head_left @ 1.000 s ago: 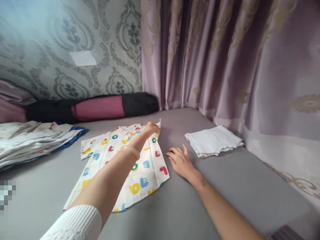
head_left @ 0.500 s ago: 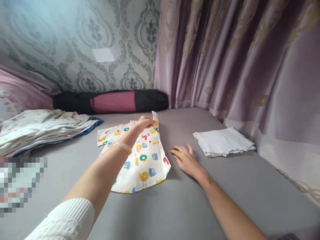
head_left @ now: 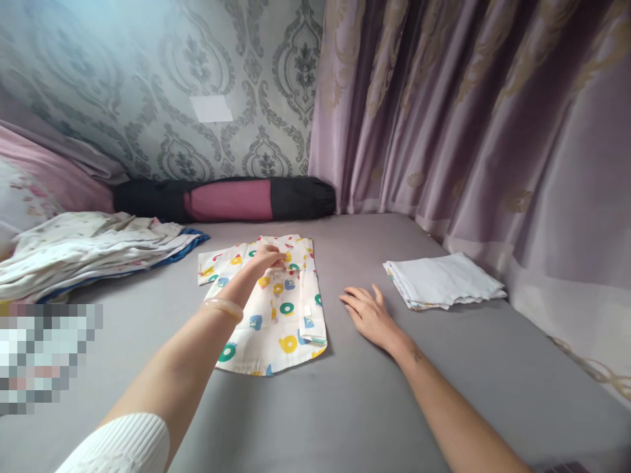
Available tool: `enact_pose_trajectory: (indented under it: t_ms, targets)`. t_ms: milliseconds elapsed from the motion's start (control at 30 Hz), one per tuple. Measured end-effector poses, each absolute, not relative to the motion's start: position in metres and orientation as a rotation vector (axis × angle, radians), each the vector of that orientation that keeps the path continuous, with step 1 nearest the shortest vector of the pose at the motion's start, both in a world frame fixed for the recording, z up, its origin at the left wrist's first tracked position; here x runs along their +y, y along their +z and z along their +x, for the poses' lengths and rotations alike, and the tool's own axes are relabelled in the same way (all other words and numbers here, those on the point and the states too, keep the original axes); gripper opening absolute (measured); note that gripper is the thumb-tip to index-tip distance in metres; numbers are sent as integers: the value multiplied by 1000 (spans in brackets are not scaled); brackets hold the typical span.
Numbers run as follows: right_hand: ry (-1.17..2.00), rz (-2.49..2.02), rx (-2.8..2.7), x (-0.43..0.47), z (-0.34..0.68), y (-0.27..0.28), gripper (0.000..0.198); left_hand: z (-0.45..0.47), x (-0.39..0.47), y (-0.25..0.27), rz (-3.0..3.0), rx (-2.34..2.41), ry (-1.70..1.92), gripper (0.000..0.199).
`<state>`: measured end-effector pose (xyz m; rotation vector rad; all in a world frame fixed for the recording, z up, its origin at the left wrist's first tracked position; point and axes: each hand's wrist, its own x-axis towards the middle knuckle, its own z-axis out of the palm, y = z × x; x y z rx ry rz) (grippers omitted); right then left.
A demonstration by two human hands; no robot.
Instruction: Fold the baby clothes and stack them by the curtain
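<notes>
A white short-sleeved shirt [head_left: 269, 322] printed with colourful letter shapes lies on the grey bed sheet. Its right side is folded inward over the front, while the left sleeve is still spread out. My left hand [head_left: 269, 255], with a pale bangle on the wrist, is at the upper part of the shirt with fingers pinched on the folded cloth. Part of the shirt's left side is hidden under that forearm. To the right of the shirt, my right hand [head_left: 365, 314] rests on the sheet with fingers stretched, touching only the sheet.
Folded white cloth [head_left: 444, 279] lies at the right, near the purple curtain [head_left: 409, 118]. A heap of pale clothes [head_left: 98, 253] sits at the left. Along the patterned wall lies a long black and maroon roll [head_left: 227, 200].
My left hand has carried the shirt's right side leftward, folding it over the front. The right hand stays on the sheet. The view has shifted slightly.
</notes>
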<state>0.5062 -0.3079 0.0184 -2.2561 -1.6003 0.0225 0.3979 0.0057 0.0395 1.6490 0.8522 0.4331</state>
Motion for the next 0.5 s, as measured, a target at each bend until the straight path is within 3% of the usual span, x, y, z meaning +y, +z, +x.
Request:
enact_pose_trajectory:
  t_ms: [167,500]
  targets:
    - [112,-2254,-1583,-301,502,24,39,388,1,16,1828,857,576,65]
    - [593,-2122,-1901,-267,447,51,65,389,-4,-8,2179,727,720,37]
